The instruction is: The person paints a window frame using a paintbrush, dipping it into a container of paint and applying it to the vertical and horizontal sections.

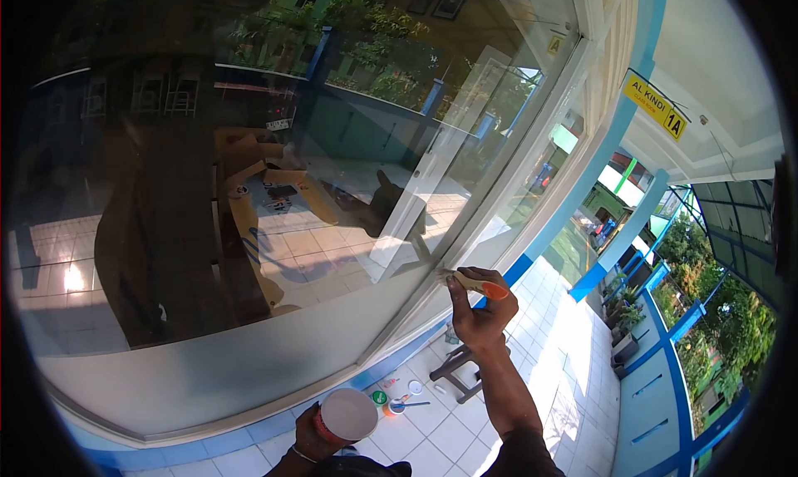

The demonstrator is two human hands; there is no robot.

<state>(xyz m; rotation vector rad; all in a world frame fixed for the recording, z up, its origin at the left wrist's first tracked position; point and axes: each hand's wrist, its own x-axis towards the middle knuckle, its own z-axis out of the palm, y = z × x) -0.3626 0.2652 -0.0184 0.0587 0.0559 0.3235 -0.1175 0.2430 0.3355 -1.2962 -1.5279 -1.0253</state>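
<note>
Head view, right hand [480,311] at centre right clamped on an orange-handled brush [474,284] touching the window frame [432,253], left hand [312,437] at bottom centre gripping a round paint tub [347,415], small pots [397,404] on the floor tiles.

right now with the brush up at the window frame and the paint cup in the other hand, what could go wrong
1. The right hand holds the orange-handled paintbrush with its tip at the white window frame, right beside the large glass pane; a slip could smear the glass.
2. The left hand holds the round white-topped paint cup low and out of the line of sight; if tilted, it might spill on the white floor tiles.
3. The small open paint pots by the feet could get kicked.
</note>
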